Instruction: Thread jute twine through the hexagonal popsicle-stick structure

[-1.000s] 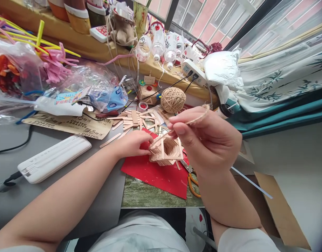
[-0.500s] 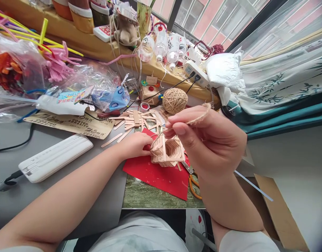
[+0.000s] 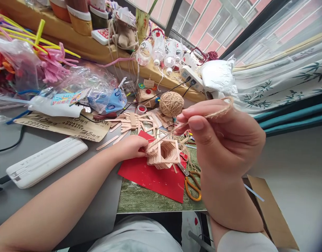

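My right hand (image 3: 224,140) is raised close to the camera, thumb and forefinger pinched on a length of jute twine (image 3: 216,112) that runs down to a hexagonal basket of wooden craft sticks (image 3: 164,153). The basket rests on a red sheet (image 3: 152,176). My left hand (image 3: 130,147) presses its closed fingers against the basket's left side, steadying it. A ball of twine (image 3: 171,104) sits just behind the basket.
Orange-handled scissors (image 3: 191,182) lie right of the red sheet. Loose craft sticks (image 3: 129,122), a sandpaper pack (image 3: 66,125), a white power bank (image 3: 45,161) and plastic bags (image 3: 92,84) fill the left. Bottles (image 3: 158,49) and a power strip (image 3: 192,75) line the sill.
My right hand has lifted and drawn to the right, pulling the twine tighter. The left hand stays on the basket. The view has shifted slightly.
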`<state>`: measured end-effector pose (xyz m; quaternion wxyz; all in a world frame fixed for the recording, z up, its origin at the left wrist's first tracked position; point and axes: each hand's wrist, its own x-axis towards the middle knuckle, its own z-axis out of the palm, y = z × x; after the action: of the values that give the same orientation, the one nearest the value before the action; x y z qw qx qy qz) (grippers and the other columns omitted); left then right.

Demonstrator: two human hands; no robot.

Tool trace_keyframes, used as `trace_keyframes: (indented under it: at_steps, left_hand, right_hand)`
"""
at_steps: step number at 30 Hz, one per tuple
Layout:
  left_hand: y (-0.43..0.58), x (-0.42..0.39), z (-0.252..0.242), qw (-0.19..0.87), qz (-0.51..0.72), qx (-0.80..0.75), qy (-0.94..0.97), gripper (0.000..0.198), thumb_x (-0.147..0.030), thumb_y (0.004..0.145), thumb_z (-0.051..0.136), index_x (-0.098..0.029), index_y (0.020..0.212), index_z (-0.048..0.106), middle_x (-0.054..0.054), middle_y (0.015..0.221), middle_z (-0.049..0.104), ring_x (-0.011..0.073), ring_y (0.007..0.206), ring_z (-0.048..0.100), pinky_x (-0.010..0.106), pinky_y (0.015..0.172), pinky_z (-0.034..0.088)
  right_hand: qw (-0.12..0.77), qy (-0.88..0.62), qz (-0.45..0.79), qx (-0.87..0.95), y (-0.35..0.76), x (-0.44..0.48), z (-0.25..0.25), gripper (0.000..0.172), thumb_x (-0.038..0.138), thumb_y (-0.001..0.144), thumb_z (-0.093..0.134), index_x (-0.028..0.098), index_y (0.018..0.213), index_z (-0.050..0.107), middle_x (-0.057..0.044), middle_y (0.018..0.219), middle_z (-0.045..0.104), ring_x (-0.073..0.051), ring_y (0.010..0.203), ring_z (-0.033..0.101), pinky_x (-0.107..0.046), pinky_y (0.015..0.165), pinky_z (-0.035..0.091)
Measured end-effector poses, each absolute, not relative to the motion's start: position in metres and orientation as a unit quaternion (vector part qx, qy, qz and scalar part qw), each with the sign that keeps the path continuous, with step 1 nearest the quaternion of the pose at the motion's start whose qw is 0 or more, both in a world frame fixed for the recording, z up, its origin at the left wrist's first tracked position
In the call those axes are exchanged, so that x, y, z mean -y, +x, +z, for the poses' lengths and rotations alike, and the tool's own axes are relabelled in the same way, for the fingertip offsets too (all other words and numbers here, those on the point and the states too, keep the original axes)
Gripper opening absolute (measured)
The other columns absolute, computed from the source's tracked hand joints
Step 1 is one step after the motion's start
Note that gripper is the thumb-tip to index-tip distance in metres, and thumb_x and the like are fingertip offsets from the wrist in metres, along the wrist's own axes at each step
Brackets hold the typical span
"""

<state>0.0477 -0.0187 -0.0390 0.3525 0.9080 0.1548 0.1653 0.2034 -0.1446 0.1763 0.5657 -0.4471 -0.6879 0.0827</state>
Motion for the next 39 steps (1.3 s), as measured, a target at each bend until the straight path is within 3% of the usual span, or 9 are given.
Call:
trace_keyframes:
  at_steps: [5, 10, 15, 19, 26, 29, 31, 34, 39]
  left_hand:
    - [0.047, 0.015, -0.041, 0.310, 0.117, -0.125, 0.935, 0.019, -0.030, 0.092, 0.067, -0.022, 0.076, 0.062, 0.002, 0.078, 0.067, 0.0184, 0.072, 0.057, 0.031, 0.067, 0.038]
    - [0.044, 0.016, -0.034, 0.290, 0.093, -0.119, 0.945, 0.017, -0.032, 0.094, 0.066, -0.022, 0.081, 0.061, 0.002, 0.081, 0.067, 0.0182, 0.075, 0.057, 0.031, 0.069, 0.039]
    - [0.037, 0.016, -0.020, 0.291, 0.081, -0.152, 0.941, 0.011, -0.035, 0.094, 0.067, -0.023, 0.092, 0.066, 0.002, 0.089, 0.072, 0.0194, 0.082, 0.061, 0.031, 0.073, 0.041]
    - [0.031, 0.021, -0.010, 0.315, 0.096, -0.155, 0.931, 0.010, -0.030, 0.094, 0.066, -0.025, 0.101, 0.070, 0.001, 0.094, 0.075, 0.0189, 0.089, 0.064, 0.031, 0.081, 0.046]
    - [0.026, 0.022, 0.005, 0.441, 0.061, -0.184, 0.877, 0.038, -0.053, 0.089, 0.083, -0.024, 0.112, 0.072, 0.001, 0.098, 0.074, 0.0172, 0.085, 0.067, 0.029, 0.076, 0.051]
    - [0.029, 0.024, 0.006, 0.450, 0.074, -0.199, 0.868, 0.038, -0.055, 0.090, 0.081, -0.023, 0.110, 0.072, 0.000, 0.092, 0.072, 0.0165, 0.081, 0.065, 0.029, 0.075, 0.052]
    - [0.031, 0.026, 0.008, 0.444, 0.097, -0.211, 0.865, 0.034, -0.054, 0.093, 0.078, -0.023, 0.105, 0.072, 0.000, 0.091, 0.072, 0.0161, 0.081, 0.065, 0.029, 0.076, 0.052]
    - [0.033, 0.030, 0.020, 0.423, 0.125, -0.211, 0.872, 0.029, -0.050, 0.096, 0.075, -0.021, 0.098, 0.072, 0.001, 0.090, 0.071, 0.0157, 0.083, 0.064, 0.027, 0.076, 0.051]
    - [0.033, 0.032, 0.061, 0.335, 0.125, -0.197, 0.913, 0.026, -0.046, 0.101, 0.069, -0.021, 0.096, 0.071, 0.001, 0.084, 0.068, 0.0143, 0.077, 0.059, 0.027, 0.072, 0.047]
  right_hand:
    - [0.672, -0.422, 0.171, 0.584, 0.248, 0.166, 0.165, 0.013, 0.037, 0.102, 0.076, 0.026, 0.101, 0.084, 0.001, 0.085, 0.076, -0.010, 0.055, 0.066, -0.022, 0.042, 0.053]
    - [0.779, -0.458, 0.177, 0.389, 0.306, 0.218, 0.151, 0.009, 0.031, 0.094, 0.080, 0.022, 0.095, 0.081, 0.002, 0.077, 0.068, -0.009, 0.055, 0.060, -0.021, 0.044, 0.048]
    - [0.806, -0.495, 0.163, 0.280, 0.337, 0.267, 0.118, 0.013, 0.031, 0.088, 0.081, 0.023, 0.097, 0.078, 0.001, 0.075, 0.066, -0.011, 0.055, 0.058, -0.022, 0.043, 0.046]
    - [0.757, -0.583, 0.205, 0.212, 0.344, 0.286, 0.078, 0.026, 0.032, 0.088, 0.085, 0.023, 0.111, 0.077, -0.002, 0.087, 0.075, -0.013, 0.062, 0.067, -0.024, 0.052, 0.056]
    - [0.761, -0.562, 0.252, 0.203, 0.367, 0.296, 0.042, 0.035, 0.032, 0.089, 0.082, 0.025, 0.123, 0.074, -0.009, 0.115, 0.080, -0.021, 0.105, 0.081, -0.035, 0.088, 0.070]
    - [0.736, -0.576, 0.277, 0.221, 0.375, 0.298, 0.038, 0.049, 0.037, 0.086, 0.085, 0.029, 0.133, 0.071, -0.012, 0.134, 0.077, -0.026, 0.112, 0.081, -0.043, 0.091, 0.071]
    - [0.647, -0.642, 0.327, 0.249, 0.376, 0.300, 0.037, 0.050, 0.046, 0.087, 0.086, 0.026, 0.131, 0.073, -0.013, 0.127, 0.080, -0.026, 0.094, 0.083, -0.040, 0.076, 0.071]
    - [0.482, -0.744, 0.321, 0.333, 0.367, 0.303, 0.036, 0.042, 0.056, 0.093, 0.079, 0.019, 0.112, 0.081, -0.011, 0.096, 0.083, -0.020, 0.066, 0.075, -0.031, 0.055, 0.062]
    - [0.459, -0.707, 0.091, 0.530, 0.329, 0.285, 0.038, 0.023, 0.044, 0.102, 0.070, 0.024, 0.093, 0.078, -0.006, 0.086, 0.078, -0.023, 0.077, 0.072, -0.040, 0.077, 0.062]
